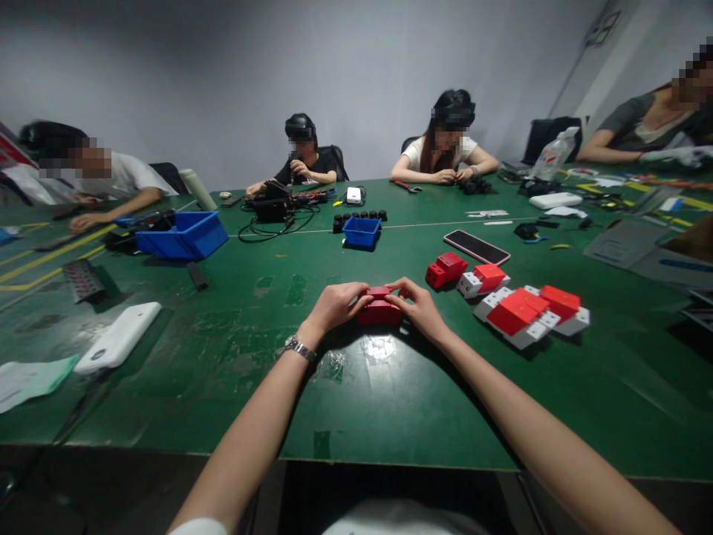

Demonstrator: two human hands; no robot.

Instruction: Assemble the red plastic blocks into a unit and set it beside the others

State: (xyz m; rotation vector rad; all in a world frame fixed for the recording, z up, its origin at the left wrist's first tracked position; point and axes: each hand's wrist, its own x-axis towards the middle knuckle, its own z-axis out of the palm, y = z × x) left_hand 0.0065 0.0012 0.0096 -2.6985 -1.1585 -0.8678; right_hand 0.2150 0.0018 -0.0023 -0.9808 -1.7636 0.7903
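A red plastic module (pixel 379 312) is in front of me on the green table (pixel 312 401), gripped at its upper part from both sides. My left hand (pixel 339 306) pinches its left end, and my right hand (pixel 415 303) pinches the right end. Fingers cover both upper corners. To the right of my right hand is a separate red module (pixel 446 270). Beside it lie a small red-and-white module (pixel 483 280) and a group of larger red-and-white modules (pixel 518 316).
Beyond my hands are a small blue bin (pixel 362 232), a larger blue bin (pixel 183 236) and a phone (pixel 477 247). A white power bank (pixel 119 338) lies at left, an open cardboard box (pixel 657 253) at right. Several people sit around the table.
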